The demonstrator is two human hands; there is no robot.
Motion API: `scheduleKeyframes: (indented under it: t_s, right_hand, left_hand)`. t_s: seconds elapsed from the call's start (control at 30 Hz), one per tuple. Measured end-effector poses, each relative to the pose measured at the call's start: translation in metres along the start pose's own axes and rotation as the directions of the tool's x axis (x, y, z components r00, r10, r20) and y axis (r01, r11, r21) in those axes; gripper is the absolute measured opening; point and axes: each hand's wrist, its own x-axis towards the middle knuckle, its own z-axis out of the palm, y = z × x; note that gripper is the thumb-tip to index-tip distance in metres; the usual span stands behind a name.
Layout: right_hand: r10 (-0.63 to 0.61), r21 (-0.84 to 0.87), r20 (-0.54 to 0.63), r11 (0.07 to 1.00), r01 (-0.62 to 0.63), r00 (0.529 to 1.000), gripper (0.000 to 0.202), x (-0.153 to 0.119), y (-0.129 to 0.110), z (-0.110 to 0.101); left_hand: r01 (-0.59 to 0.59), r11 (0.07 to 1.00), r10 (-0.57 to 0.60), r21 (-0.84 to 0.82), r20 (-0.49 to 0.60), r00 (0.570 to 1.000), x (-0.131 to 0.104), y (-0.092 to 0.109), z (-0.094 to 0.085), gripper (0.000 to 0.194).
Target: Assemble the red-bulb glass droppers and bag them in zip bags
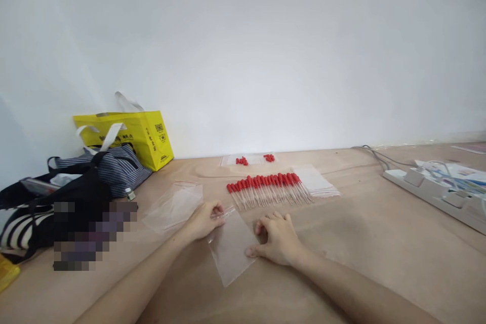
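Note:
A clear zip-lock bag [232,250] lies slanted between my hands. My left hand [205,220] pinches its upper left corner, close to the zip strip. My right hand [279,240] is at the bag's right side, thumb tip by the edge, with the thumb and curled fingers apart and nothing between them. Just beyond my hands, a row of thin clear droppers with red tops [268,190] is laid out side by side. More clear bags [172,207] lie loosely overlapped beyond my left hand.
Behind the row lies a pale sheet with two red clusters [242,161]. A stack of bags [317,182] is to its right. A yellow bag [152,144], a striped bag [125,172] and a black bag [89,187] stand left. A white power strip [429,197] with cables is right.

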Motion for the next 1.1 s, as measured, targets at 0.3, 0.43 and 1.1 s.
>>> scheduleKeyframes:
  t_s: [0.3, 0.43, 1.1]
  right_hand:
    - [-0.101, 0.082, 0.021, 0.992, 0.098, 0.995, 0.024, 0.017, 0.069, -0.041]
    - [-0.185, 0.106, -0.180, 0.973, 0.207, 0.966, 0.024, 0.005, 0.052, -0.038]
    - [-0.232, 0.151, 0.078, 0.964, 0.219, 0.969, 0.105, 0.001, 0.042, -0.011]
  left_hand:
    - [0.297, 0.809, -0.142, -0.507, 0.322, 0.936, -0.023, 0.035, 0.024, 0.014]
    - [0.341, 0.626, -0.182, -0.701, 0.293, 0.938, -0.018, 0.052, 0.044, 0.029]
    - [-0.432, 0.889, 0.438, -0.152, 0.005, 0.899, -0.030, 0.040, 0.044, 0.021]
